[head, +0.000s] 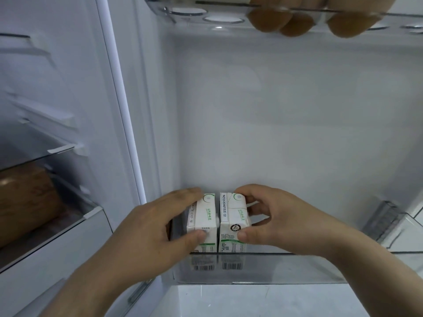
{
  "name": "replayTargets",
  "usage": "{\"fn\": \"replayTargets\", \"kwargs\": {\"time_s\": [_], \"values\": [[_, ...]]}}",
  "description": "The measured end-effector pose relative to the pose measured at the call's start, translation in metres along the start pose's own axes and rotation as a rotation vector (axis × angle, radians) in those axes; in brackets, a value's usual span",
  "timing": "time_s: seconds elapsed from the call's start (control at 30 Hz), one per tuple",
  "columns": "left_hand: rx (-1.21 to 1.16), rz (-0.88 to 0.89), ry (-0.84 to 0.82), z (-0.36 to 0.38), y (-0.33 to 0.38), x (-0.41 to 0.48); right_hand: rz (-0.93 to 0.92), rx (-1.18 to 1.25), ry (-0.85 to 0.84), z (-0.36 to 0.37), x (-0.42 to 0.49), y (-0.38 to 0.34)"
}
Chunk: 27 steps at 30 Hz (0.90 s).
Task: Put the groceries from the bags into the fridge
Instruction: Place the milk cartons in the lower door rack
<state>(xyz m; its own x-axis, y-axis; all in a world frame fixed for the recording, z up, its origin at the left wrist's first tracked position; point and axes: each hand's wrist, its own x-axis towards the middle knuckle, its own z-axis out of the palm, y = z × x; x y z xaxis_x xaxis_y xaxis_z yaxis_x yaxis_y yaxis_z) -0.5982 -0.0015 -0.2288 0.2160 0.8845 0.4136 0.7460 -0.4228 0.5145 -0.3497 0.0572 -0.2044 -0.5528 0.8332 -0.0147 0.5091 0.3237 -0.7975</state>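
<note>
Two small white cartons with green print stand side by side in a clear door bin [263, 268] of the fridge. My left hand [146, 229] grips the left carton [204, 216], thumb on its front and fingers over its far top edge. My right hand [272, 220] grips the right carton [233, 216] the same way. Both cartons are upright and almost touch each other. Their barcodes show through the bin's front wall.
Above, a clear egg tray [206, 14] in the door holds brown eggs [270, 19]. At the left, the fridge's inside shows glass shelves and a brown loaf-like item [25, 202] on a lower shelf. The bin has free room right of the cartons.
</note>
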Motion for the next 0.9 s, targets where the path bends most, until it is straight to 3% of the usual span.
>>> {"fn": "replayTargets", "kwargs": {"time_s": [0.3,0.9], "values": [[-0.217,-0.023,0.132,0.015,-0.001,-0.003,-0.010,-0.007,-0.002,0.001,0.000,-0.002],[-0.166,0.013,0.168,0.019,-0.004,-0.006,-0.029,-0.060,-0.037,0.000,-0.003,-0.004]]}}
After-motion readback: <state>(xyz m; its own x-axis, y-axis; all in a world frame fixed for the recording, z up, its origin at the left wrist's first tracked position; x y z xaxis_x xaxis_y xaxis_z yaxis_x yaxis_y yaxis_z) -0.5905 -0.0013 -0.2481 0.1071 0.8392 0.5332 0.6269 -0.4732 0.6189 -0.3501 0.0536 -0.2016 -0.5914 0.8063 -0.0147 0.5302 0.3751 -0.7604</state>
